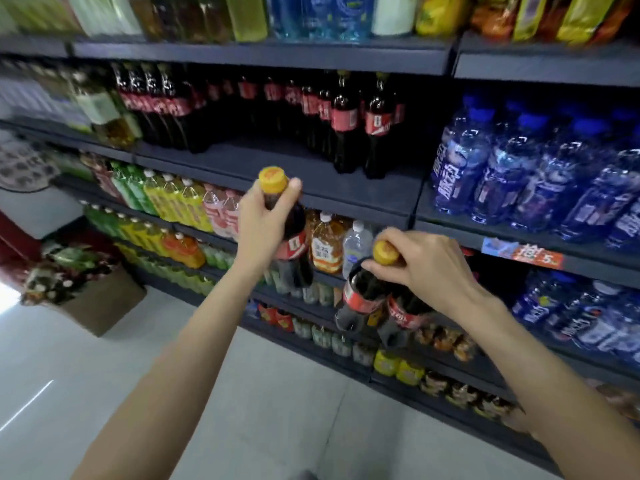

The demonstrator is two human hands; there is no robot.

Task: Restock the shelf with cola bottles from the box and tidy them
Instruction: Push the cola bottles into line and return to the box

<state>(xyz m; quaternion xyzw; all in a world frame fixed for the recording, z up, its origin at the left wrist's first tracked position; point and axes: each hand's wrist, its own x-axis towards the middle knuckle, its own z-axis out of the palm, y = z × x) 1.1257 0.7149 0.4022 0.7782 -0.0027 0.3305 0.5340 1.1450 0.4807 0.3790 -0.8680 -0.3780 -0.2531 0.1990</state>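
Yellow caps up, so the bottles are coming in upright. Left hand [258, 220] is wrapped round the neck of one cola bottle [289, 244], raised just below the cola shelf [311, 174]. Right hand [426, 265] pinches two bottles [377, 303] by their tops, lower down and tilted. I'd set the left one into the bare middle gap first, label outward, then free that hand to steady the dangling pair.
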